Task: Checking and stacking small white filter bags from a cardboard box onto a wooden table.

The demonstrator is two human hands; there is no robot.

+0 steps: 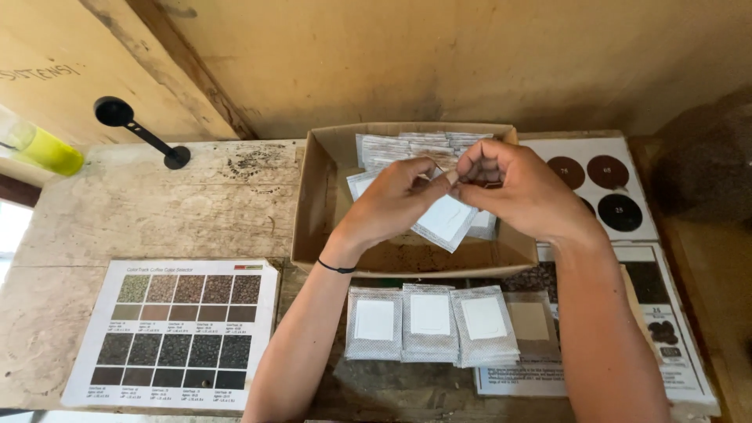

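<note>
While both the left hand (395, 196) and right hand (509, 188) pinch one white sachet (446, 221) above the cardboard box (313, 204), steady fingertip pressure at its top edge looks best.

I see the cardboard box (321, 204) at the table's (157, 211) far middle, with sachets (407, 145) stacked in it. Both hands (left (395, 200), right (521, 188)) meet over it, pinching one sachet (446, 219). Near the box lies a row of packets (431, 321); the sample chart (176, 333) lies near left, the scoop (141, 131) far left, and the printed sheets (634, 235) right.
</note>
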